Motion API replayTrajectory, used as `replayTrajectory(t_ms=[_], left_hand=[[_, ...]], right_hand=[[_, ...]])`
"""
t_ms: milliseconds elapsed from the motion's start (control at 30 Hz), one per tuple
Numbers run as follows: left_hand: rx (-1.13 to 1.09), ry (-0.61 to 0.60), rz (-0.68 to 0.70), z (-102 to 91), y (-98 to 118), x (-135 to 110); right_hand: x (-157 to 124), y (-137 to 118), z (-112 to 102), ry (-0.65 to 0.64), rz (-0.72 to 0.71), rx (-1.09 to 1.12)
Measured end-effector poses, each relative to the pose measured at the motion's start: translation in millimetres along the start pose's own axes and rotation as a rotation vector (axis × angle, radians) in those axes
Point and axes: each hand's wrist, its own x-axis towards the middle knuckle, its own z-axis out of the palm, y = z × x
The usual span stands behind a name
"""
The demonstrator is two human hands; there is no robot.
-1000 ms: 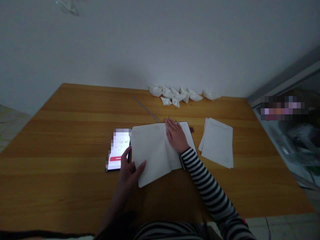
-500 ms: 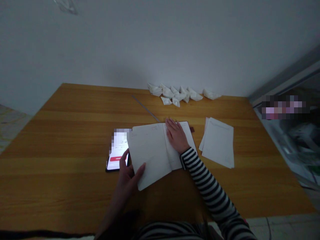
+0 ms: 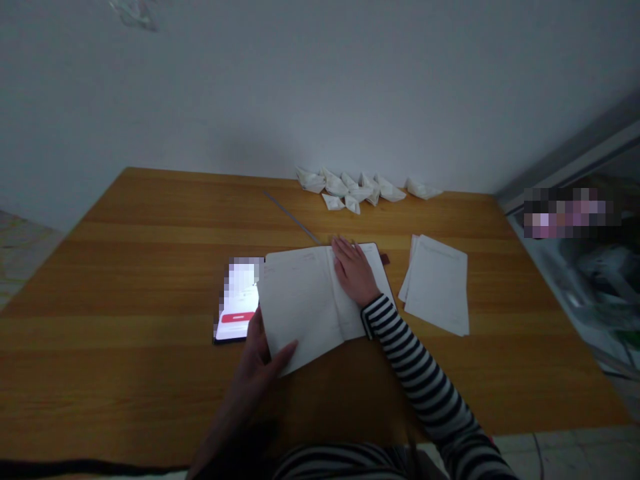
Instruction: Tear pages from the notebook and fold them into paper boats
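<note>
An open notebook (image 3: 305,300) lies on the wooden table (image 3: 125,280) in front of me. My right hand (image 3: 354,272) rests flat on its right page near the spine, fingers stretched out. My left hand (image 3: 260,363) pinches the lower left corner of the notebook's left page, thumb on top, and that page is lifted and slanted off the book. A lit phone (image 3: 237,303) lies just left of the notebook, partly behind the raised page.
A small stack of loose white sheets (image 3: 437,283) lies right of the notebook. Several folded paper boats (image 3: 357,187) sit by the wall at the back. A thin ruler (image 3: 293,217) lies diagonally behind the notebook. The table's right edge drops to a cluttered floor.
My left hand has slid down and toward me along the left page's edge, drawing the page with it. The right hand has stayed put.
</note>
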Motion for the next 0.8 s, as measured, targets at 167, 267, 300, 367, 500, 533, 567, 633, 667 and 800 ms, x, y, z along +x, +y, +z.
replayTrajectory(t_ms=[167,267,300,367,500,533,567,633,667,800], left_hand=[[0.034,-0.051,-0.09,-6.1,-3.6,-3.6],[0.011,-0.035,-0.083,-5.8,-0.5,-6.5],[-0.005,-0.036,-0.082,-5.5,0.7,-7.2],[-0.041,-0.043,-0.095,-6.4,2.4,-7.9],[-0.093,-0.006,-0.14,-18.4,1.3,-5.3],[-0.092,0.024,-0.139,-23.3,1.2,-4.1],[-0.089,0.057,-0.134,-28.3,1.8,-3.0],[-0.087,0.122,-0.11,-36.5,5.8,-1.6],[-0.086,0.152,-0.085,-38.5,9.3,-1.5],[0.014,0.185,0.07,-21.9,25.3,-2.5]], right_hand=[[0.3,0.9,1.1,0.002,-0.002,0.0],[0.4,1.3,1.1,-0.005,-0.004,0.004],[0.3,1.2,1.1,-0.006,-0.004,0.004],[-0.3,0.9,0.9,-0.001,-0.003,0.005],[-0.7,1.5,1.3,0.014,-0.003,0.024],[-0.2,2.1,1.4,0.012,-0.001,0.036],[0.5,2.6,1.3,0.011,0.002,0.053],[1.5,1.9,-0.3,0.02,0.016,0.115],[0.9,-0.2,-2.3,0.038,0.03,0.171],[-19.9,-27.6,-21.4,0.176,0.143,0.611]])
